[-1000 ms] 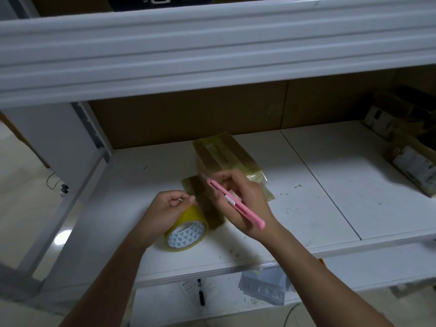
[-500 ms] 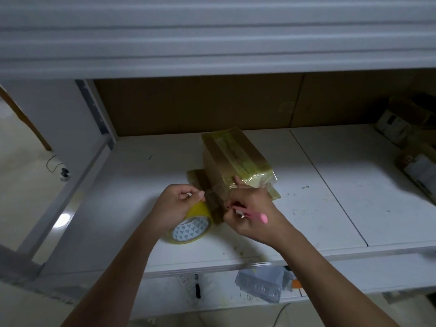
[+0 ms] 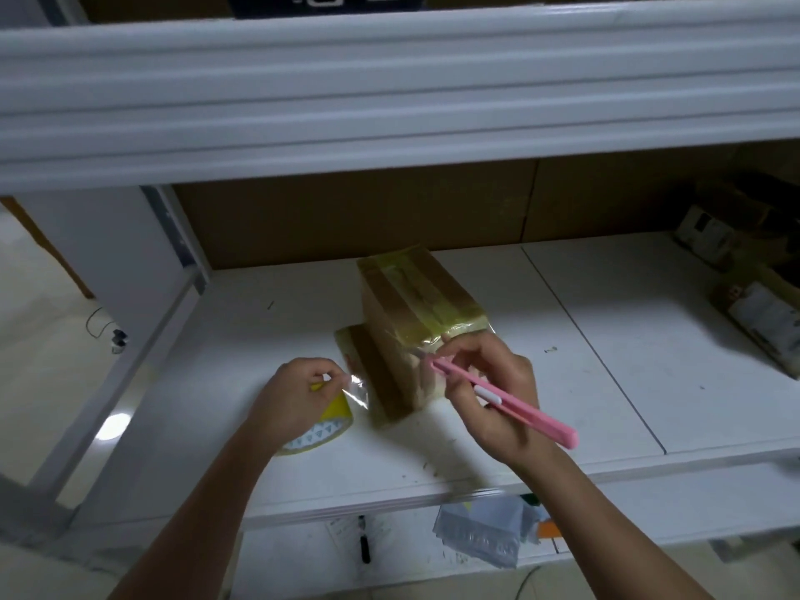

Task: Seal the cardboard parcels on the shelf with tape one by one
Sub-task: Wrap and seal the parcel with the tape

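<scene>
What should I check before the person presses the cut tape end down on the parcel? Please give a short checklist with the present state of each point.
1. Tape is cut free from the roll: ok. The left hand pinches a loose clear tape end above the yellow tape roll, apart from the parcel.
2. Parcel is steady on the shelf: ok, it lies flat.
3. Knife is under control: ok. The right hand holds the pink utility knife, tip at the parcel's near top edge.
4. Blade is retracted: cannot tell.
5. Tape on the near end lies smooth: not ok, it looks wrinkled.
6. Other parcels are sealed: cannot tell.
</scene>
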{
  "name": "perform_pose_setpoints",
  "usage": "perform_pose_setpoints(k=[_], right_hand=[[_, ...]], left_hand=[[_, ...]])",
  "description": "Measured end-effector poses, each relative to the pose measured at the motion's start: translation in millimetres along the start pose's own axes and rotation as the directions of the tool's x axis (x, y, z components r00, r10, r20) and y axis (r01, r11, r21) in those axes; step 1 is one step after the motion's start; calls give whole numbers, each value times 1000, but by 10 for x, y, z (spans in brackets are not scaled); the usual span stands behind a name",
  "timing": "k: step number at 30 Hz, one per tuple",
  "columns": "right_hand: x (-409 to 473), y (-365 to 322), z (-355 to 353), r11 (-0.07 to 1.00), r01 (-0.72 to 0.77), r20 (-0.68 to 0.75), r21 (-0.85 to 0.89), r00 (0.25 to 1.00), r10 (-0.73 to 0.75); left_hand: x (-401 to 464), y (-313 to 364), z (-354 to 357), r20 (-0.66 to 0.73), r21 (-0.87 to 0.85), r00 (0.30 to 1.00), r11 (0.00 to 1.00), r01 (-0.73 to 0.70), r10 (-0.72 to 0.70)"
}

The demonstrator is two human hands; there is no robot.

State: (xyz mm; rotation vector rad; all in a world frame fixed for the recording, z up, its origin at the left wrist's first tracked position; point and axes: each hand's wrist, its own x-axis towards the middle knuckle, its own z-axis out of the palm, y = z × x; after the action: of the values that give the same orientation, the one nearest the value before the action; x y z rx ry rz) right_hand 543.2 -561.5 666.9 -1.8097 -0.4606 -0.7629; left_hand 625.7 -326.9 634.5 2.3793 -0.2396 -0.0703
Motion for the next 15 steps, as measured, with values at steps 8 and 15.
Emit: perform_pose_setpoints(k=[8,15], right_hand=[[-450,680,-632,675,-292,-98,-677,945,311],[-471,887,-717,249,-374,-113,-893,723,681]], left_hand=[[53,27,24,25,67,999,997,28,-29],[-11,53,13,-1,42,1000,999,-2,2]])
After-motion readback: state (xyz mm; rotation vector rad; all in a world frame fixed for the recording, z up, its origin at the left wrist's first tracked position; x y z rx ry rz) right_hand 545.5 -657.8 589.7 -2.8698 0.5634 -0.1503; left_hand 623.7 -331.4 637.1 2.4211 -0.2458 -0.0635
